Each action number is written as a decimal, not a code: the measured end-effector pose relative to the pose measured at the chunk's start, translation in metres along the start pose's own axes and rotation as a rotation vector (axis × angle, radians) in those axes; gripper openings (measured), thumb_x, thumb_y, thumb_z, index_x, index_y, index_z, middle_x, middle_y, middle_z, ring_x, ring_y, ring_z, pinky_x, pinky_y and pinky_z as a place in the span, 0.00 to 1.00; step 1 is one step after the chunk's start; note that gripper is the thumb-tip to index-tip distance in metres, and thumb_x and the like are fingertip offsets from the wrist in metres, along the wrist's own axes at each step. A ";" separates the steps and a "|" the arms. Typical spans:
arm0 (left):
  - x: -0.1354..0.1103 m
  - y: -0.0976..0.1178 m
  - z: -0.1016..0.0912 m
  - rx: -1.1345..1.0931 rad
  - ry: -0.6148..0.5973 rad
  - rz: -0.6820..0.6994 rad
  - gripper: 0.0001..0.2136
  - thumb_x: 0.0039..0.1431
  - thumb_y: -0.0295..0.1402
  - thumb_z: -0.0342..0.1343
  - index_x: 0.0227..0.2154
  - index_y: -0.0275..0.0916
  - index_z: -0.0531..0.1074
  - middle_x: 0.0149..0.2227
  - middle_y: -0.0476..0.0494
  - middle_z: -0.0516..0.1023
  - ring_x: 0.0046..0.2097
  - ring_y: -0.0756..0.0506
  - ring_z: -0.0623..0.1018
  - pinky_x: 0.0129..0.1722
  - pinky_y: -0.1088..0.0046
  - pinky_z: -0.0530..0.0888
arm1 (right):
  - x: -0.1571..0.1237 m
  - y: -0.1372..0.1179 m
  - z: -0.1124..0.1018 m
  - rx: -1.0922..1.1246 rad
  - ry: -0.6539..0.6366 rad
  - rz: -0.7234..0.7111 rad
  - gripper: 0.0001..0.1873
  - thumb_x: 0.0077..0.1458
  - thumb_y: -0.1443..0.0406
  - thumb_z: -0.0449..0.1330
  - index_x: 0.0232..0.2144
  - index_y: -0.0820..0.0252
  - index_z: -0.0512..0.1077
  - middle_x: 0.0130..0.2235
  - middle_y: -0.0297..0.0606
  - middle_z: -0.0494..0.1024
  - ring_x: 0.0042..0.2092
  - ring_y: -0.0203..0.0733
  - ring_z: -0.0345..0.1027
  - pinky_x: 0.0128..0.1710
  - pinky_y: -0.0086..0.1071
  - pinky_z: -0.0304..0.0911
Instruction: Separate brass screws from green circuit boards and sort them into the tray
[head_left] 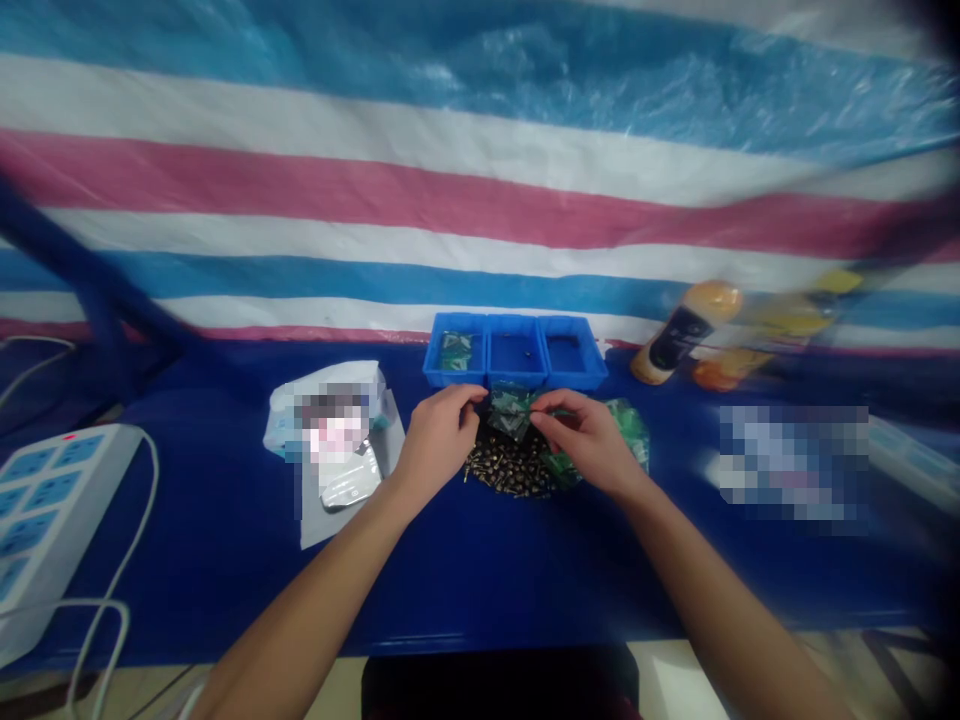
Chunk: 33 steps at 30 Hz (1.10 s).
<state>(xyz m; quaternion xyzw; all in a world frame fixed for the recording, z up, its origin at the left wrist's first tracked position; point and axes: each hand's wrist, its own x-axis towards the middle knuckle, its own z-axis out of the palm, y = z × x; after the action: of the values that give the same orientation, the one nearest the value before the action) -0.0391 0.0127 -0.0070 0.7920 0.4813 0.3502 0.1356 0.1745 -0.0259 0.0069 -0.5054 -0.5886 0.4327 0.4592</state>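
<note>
Between my two hands, above a dark pile of small brass-coloured screw-like pieces (508,468), is a small clear zip bag (511,412) with greyish pieces inside. My right hand (589,435) pinches the bag's right edge between thumb and fingers. My left hand (441,430) is closed at its left edge, the fingertips curled together; their exact contact is blurred. More green-tinted small bags (630,425) lie beneath and beside my right hand, partly covered by it.
Behind the pile stand three joined blue bins (514,378); the left one holds small bags. To the left are a wipes-like packet (281,415) and a white power strip (82,500) with cables. Drink bottles (682,335) stand at the back right, by a striped plastic sheet (480,200).
</note>
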 end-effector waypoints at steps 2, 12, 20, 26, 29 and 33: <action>0.000 -0.001 0.000 0.001 0.004 -0.001 0.15 0.59 0.21 0.51 0.44 0.44 0.75 0.44 0.50 0.81 0.43 0.46 0.80 0.46 0.67 0.75 | 0.000 -0.001 0.000 0.003 0.004 0.002 0.12 0.54 0.57 0.65 0.35 0.59 0.74 0.32 0.34 0.74 0.24 0.30 0.62 0.22 0.27 0.60; 0.001 0.000 -0.001 -0.029 0.046 0.015 0.11 0.63 0.24 0.52 0.43 0.43 0.75 0.44 0.48 0.82 0.44 0.45 0.81 0.48 0.64 0.76 | 0.000 0.002 0.000 0.004 0.002 -0.005 0.12 0.55 0.57 0.64 0.36 0.59 0.73 0.32 0.33 0.74 0.24 0.30 0.62 0.22 0.26 0.59; -0.001 -0.001 0.001 -0.139 0.047 -0.051 0.17 0.63 0.27 0.56 0.53 0.45 0.70 0.43 0.46 0.82 0.45 0.46 0.82 0.51 0.64 0.77 | 0.000 0.002 0.000 -0.008 0.000 -0.005 0.13 0.55 0.55 0.64 0.36 0.59 0.73 0.33 0.34 0.74 0.25 0.31 0.63 0.23 0.27 0.60; 0.000 0.002 -0.001 -0.121 0.036 -0.028 0.09 0.62 0.29 0.57 0.45 0.44 0.75 0.41 0.49 0.82 0.42 0.47 0.82 0.47 0.68 0.77 | 0.000 0.001 -0.001 -0.006 0.003 0.004 0.13 0.55 0.56 0.64 0.35 0.58 0.73 0.32 0.33 0.73 0.24 0.31 0.62 0.23 0.27 0.59; 0.001 0.004 -0.004 -0.083 0.028 0.011 0.05 0.64 0.30 0.55 0.38 0.43 0.77 0.40 0.50 0.82 0.40 0.47 0.81 0.45 0.69 0.76 | 0.001 0.002 -0.001 0.001 -0.001 -0.003 0.12 0.55 0.56 0.64 0.35 0.58 0.73 0.32 0.33 0.73 0.25 0.31 0.63 0.23 0.27 0.59; 0.001 0.005 -0.005 -0.066 0.033 0.015 0.06 0.64 0.31 0.55 0.38 0.43 0.77 0.39 0.50 0.83 0.40 0.47 0.81 0.44 0.69 0.75 | 0.001 0.001 -0.001 -0.005 0.003 -0.006 0.13 0.55 0.55 0.64 0.36 0.58 0.73 0.31 0.33 0.74 0.25 0.31 0.63 0.23 0.27 0.59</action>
<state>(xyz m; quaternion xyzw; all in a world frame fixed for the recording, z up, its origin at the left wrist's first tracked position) -0.0387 0.0103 0.0003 0.7847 0.4659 0.3800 0.1511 0.1754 -0.0252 0.0057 -0.5054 -0.5904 0.4292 0.4602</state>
